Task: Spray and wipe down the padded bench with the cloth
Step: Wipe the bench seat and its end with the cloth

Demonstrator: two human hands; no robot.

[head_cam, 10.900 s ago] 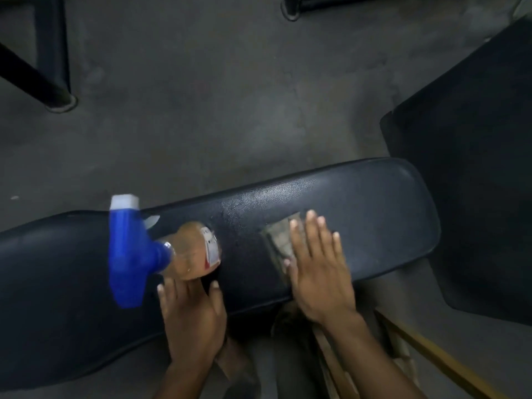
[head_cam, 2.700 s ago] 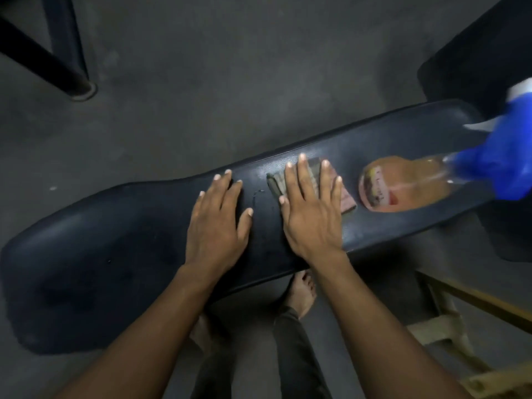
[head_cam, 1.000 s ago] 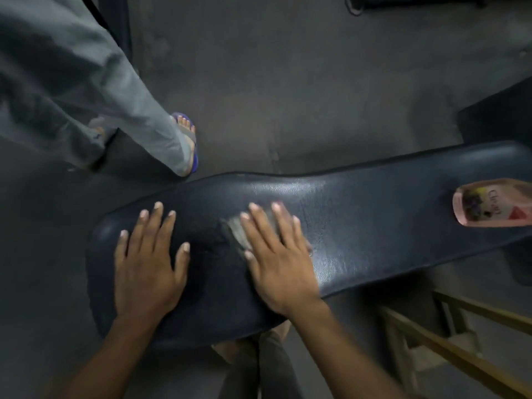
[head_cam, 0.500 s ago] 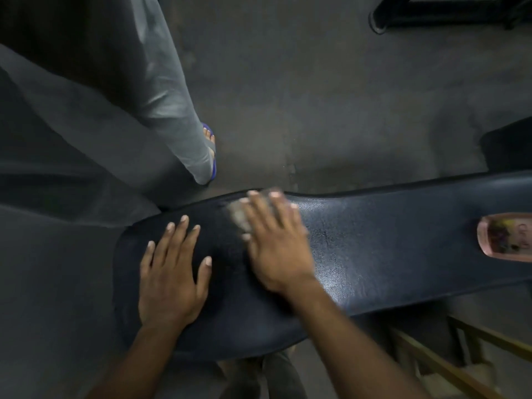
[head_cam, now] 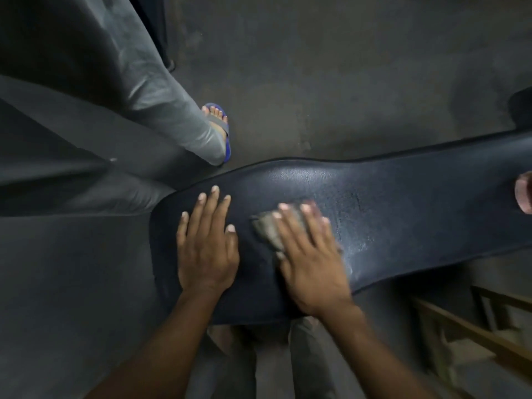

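Observation:
The dark padded bench [head_cam: 403, 214] runs from the lower middle to the right edge. My left hand [head_cam: 205, 243] lies flat on its left end, fingers spread, holding nothing. My right hand [head_cam: 309, 254] presses flat on a small grey cloth [head_cam: 266, 228], which shows at the fingers' left side; the hand is blurred. The bottom of the spray bottle [head_cam: 524, 195], pinkish, lies on the bench at the right edge; the rest of it is out of frame. Wet sheen shows on the pad right of my right hand.
Another person's grey trouser leg [head_cam: 161, 105] and blue sandal [head_cam: 220, 125] stand on the concrete floor just behind the bench's left end. A wooden frame [head_cam: 472, 332] sits at the lower right. My own legs [head_cam: 273, 355] are below the bench.
My right hand has slid the cloth back toward me and a little to the right across the pad. The view has shifted left, so the bottle sits nearer the right edge. My left hand stays planted.

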